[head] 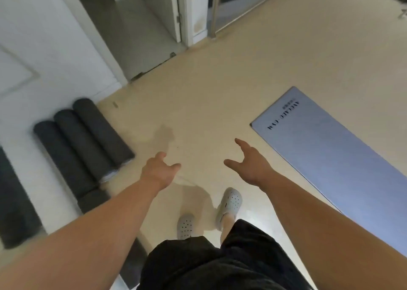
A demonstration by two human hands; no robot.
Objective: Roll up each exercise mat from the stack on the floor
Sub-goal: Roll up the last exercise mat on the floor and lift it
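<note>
Beige floor point(220, 80), both hands out and empty.
Blue mat point(330, 157) lies flat at right of frame; three dark rolls point(83, 144) side by side at left. Left hand point(159, 171) and right hand point(251, 164), centre: fingers loosely spread, holding nothing.

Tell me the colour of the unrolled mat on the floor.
The unrolled mat is light blue-grey with dark lettering; head view.
</note>
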